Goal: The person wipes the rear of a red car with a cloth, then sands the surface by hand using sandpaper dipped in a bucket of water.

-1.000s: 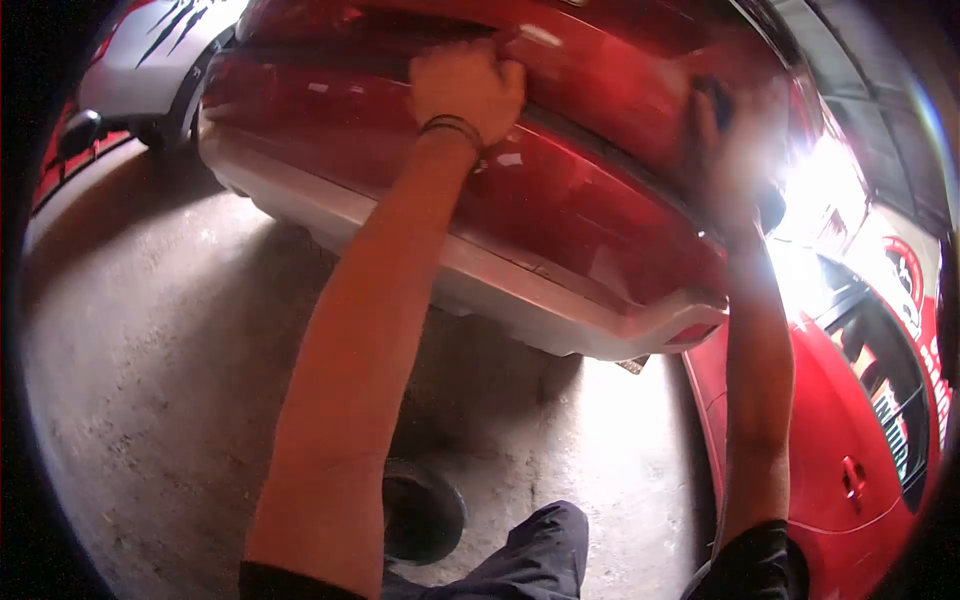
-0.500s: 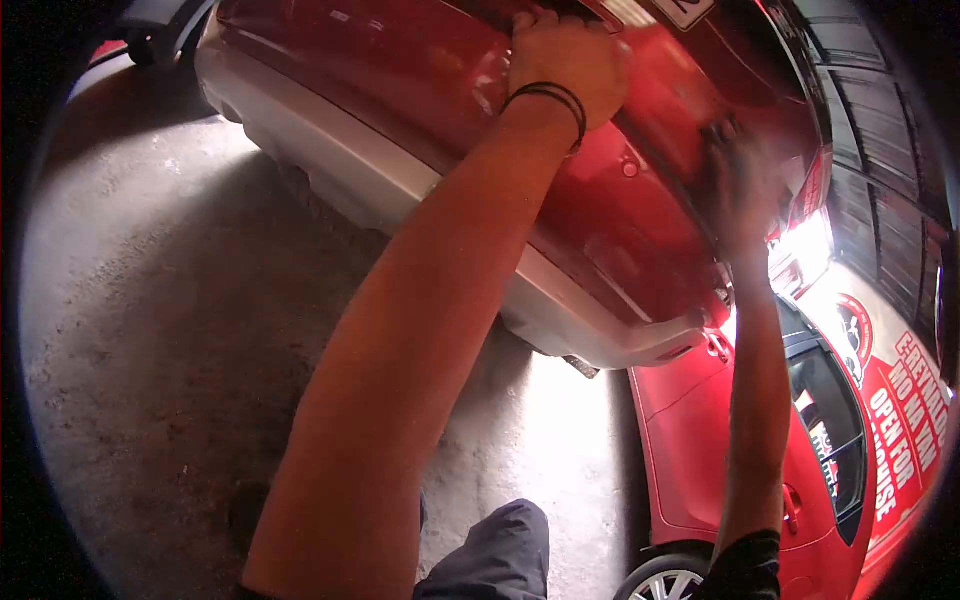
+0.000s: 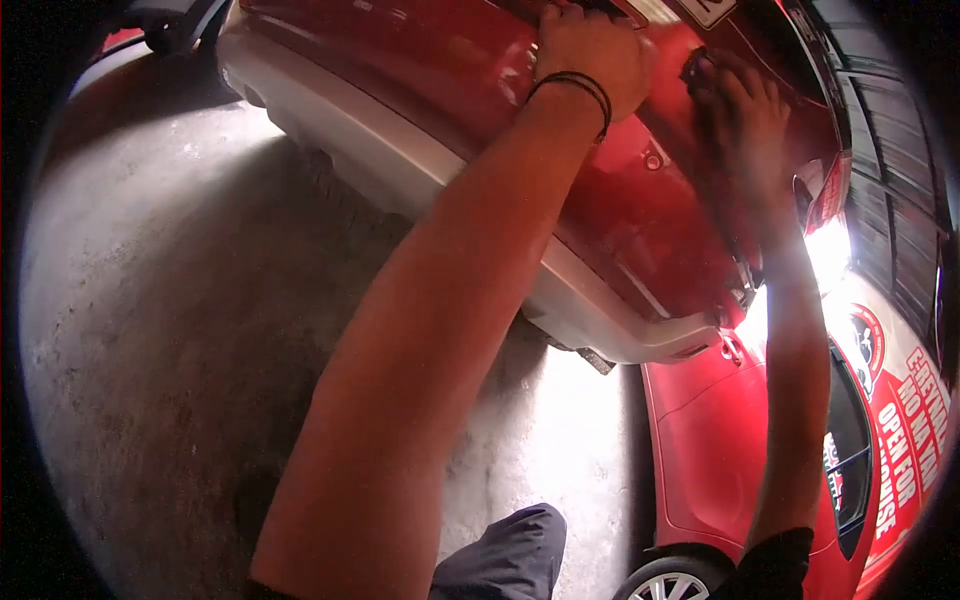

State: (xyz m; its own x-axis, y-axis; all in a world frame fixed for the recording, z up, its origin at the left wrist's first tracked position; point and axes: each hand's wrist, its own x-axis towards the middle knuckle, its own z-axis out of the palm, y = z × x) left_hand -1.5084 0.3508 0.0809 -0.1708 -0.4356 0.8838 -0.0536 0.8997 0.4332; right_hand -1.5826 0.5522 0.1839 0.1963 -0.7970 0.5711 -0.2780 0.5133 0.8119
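Note:
The rear of a red car fills the upper middle, its red bumper (image 3: 640, 225) edged below by a pale grey lower strip (image 3: 340, 115). My left hand (image 3: 595, 60), with thin dark bands at the wrist, presses on the bumper's upper part. Its fingers curl over the edge there, and the tips are partly hidden. To the right, my right hand (image 3: 745, 115) is blurred against the red panel above the bumper. Its fingers bend around a small dark pad-like thing (image 3: 697, 68), which touches the panel; its exact kind does not show.
A white number plate (image 3: 705, 8) is at the top. Bright light glares beside the tail lamp. A second red car (image 3: 700, 450) stands at the lower right, before a red and white banner (image 3: 905, 440). Concrete floor (image 3: 180, 320) spreads at left; my knee (image 3: 510, 550) shows below.
My right hand has moved up the panel with the dark pad-like thing. My left hand keeps its place on the bumper. The whole view has shifted slightly.

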